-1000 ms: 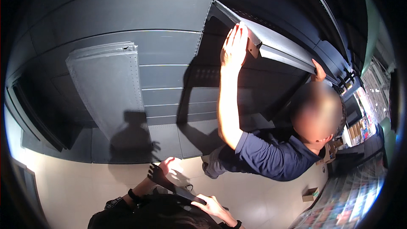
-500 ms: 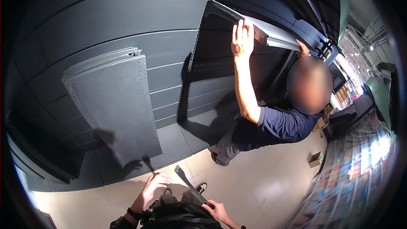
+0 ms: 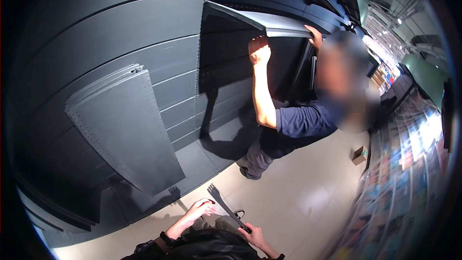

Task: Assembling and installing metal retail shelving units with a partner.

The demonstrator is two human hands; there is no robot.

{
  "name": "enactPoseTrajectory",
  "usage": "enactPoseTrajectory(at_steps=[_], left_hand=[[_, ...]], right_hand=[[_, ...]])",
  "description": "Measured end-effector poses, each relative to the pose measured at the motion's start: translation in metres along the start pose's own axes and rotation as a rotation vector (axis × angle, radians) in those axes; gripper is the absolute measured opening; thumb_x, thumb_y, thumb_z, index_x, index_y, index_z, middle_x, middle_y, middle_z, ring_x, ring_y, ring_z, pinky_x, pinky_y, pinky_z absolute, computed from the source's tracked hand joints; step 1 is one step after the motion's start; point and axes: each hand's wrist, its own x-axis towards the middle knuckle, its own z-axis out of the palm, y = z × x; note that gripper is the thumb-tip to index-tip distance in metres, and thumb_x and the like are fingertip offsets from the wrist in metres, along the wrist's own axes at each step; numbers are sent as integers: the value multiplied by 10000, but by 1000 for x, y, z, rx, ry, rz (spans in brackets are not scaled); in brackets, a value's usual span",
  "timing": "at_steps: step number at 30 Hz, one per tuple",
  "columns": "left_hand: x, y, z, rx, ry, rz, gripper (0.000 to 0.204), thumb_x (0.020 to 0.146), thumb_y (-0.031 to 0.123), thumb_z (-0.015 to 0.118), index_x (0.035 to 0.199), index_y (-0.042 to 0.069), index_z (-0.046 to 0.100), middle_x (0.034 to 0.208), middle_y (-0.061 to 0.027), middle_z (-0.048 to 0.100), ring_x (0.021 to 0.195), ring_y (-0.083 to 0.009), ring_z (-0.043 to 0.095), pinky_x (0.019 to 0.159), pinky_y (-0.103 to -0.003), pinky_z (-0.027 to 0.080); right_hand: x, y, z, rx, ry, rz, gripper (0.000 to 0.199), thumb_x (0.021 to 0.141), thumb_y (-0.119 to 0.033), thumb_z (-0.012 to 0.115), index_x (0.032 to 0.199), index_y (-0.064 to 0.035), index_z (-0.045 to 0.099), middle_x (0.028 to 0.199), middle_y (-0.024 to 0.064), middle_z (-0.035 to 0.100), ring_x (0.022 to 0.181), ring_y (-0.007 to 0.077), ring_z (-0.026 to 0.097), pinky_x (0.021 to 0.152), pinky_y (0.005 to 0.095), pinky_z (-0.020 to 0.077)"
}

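Note:
My right hand (image 3: pixel 253 235) is closed around the lower end of a long dark shelf bracket (image 3: pixel 226 208), low in the view. The bracket slants up to the left, and its far end has several hook-like teeth. My left hand (image 3: pixel 201 210) hovers just left of the bracket, apart from it, with fingers loosely bent and spread. Ahead on the right, a co-worker in a dark shirt (image 3: pixel 308 125) has both arms raised at a grey metal shelf (image 3: pixel 284 26). One of their hands grips its right end; the other is curled under its front corner.
A stack of grey perforated shelf panels (image 3: pixel 127 135) leans against the dark panelled wall unit (image 3: pixel 120 24) on the left. Along its foot runs a dark base ledge (image 3: pixel 197 161). A small cardboard box (image 3: pixel 359 155) sits on the pale tiled floor (image 3: pixel 298 188), near stocked racks on the right.
My left hand has come nearer to the bracket, and the bracket has shifted slightly. The co-worker's nearer hand has gone from flat against the shelf to curled below its corner. My view has turned a little.

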Motion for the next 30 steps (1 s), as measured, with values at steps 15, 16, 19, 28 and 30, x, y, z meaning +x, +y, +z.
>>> enactPoseTrajectory(at_steps=[15, 16, 19, 28, 30], left_hand=[[45, 4, 79, -60, 68, 47, 443, 1040, 371, 312, 1142, 2, 536, 1020, -156, 681, 946, -237, 674, 805, -325, 522], [51, 5, 88, -75, 92, 56, 456, 1041, 384, 306, 1172, 1, 516, 1028, -160, 678, 949, -239, 674, 803, -327, 524], [67, 9, 109, -137, 90, 82, 538, 1041, 437, 298, 1273, -30, 428, 1084, -180, 642, 997, -261, 656, 818, -380, 546], [110, 0, 171, -247, 244, 104, 458, 1025, 413, 384, 1232, 7, 430, 1033, -155, 530, 997, -276, 603, 881, -424, 543], [117, -7, 179, -215, 245, -10, 500, 1000, 434, 422, 1310, 42, 394, 1054, -135, 553, 1015, -234, 595, 859, -405, 542]], right_hand=[[-9, 57, -77, -23, -50, 98, 256, 872, -280, 713, 883, -32, 653, 601, 102, 584, 500, 173, 533, 522, 312, 451], [-11, 60, -83, 20, -54, 19, 256, 872, -280, 713, 883, -32, 653, 601, 102, 584, 500, 173, 533, 522, 312, 451], [-14, 72, -100, 13, -13, 20, 249, 869, -271, 715, 859, -32, 648, 582, 95, 575, 496, 151, 527, 517, 305, 446], [-6, 134, -144, -35, 68, -37, 260, 859, -300, 722, 877, -53, 644, 588, 126, 594, 514, 278, 612, 517, 352, 482], [-2, 148, -153, -157, -5, -11, 278, 856, -332, 718, 908, -70, 640, 618, 151, 616, 577, 341, 646, 548, 387, 519]])
